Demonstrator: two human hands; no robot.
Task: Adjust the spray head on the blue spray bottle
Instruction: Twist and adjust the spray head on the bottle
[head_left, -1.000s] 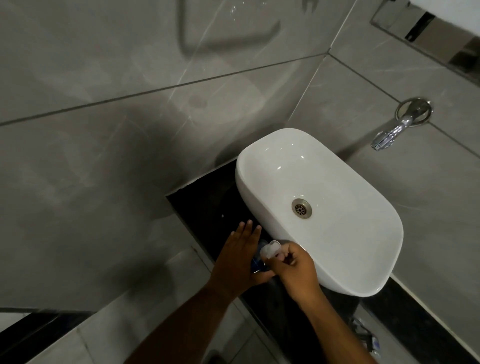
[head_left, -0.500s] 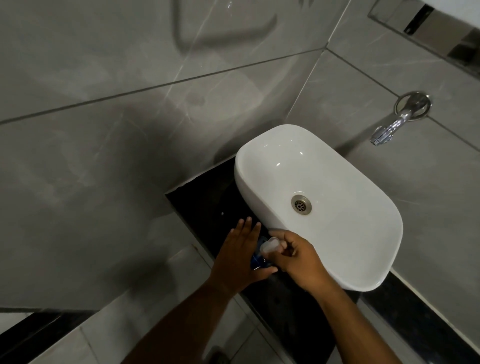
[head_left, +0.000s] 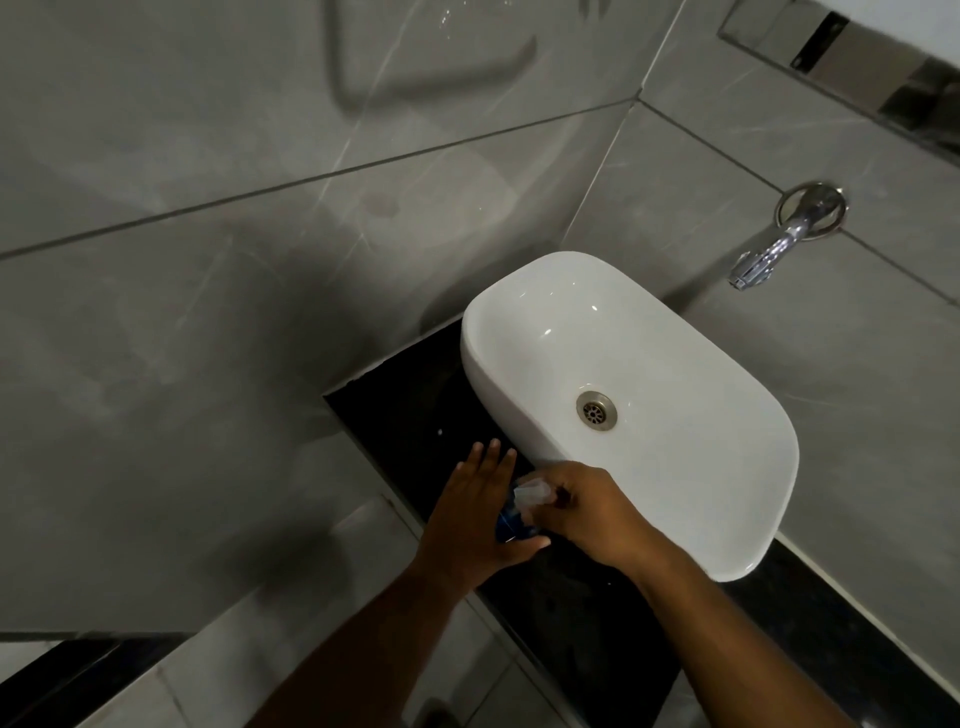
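Low in the middle of the frame, on the black counter (head_left: 415, 415) beside the white basin (head_left: 675, 364), the blue spray bottle (head_left: 511, 522) is steadied by the left hand (head_left: 475, 519) wrapped around it, while its pale spray head (head_left: 532, 492) is pinched by the right hand (head_left: 597, 512).

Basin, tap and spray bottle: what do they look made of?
Basin: glossy white, likely glazed ceramic, with sharp highlights. Tap: bright mirror-like metal, probably chrome-plated. Spray bottle: translucent blue, apparently plastic, with a pale translucent spray head; mostly hidden by both hands.
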